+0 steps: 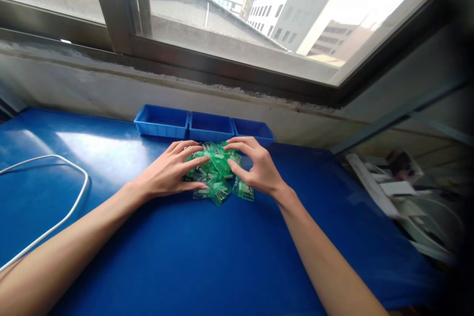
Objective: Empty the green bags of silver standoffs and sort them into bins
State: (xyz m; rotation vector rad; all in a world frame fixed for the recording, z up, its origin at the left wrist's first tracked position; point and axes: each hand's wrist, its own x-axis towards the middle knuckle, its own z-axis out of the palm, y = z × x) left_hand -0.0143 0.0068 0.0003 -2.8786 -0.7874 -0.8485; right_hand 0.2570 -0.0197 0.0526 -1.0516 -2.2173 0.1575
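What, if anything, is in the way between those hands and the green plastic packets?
Nothing visible: the left hand and right hand flank the green plastic packets, fingers right at them. Three blue bins stand beyond; the white cable lies off left.

White cable laid left of grip; window frame set beyond grip, buildings seen outside; dim clutter heaped well right of grip.

Bare, slim forearms end in bare, slender fingers.
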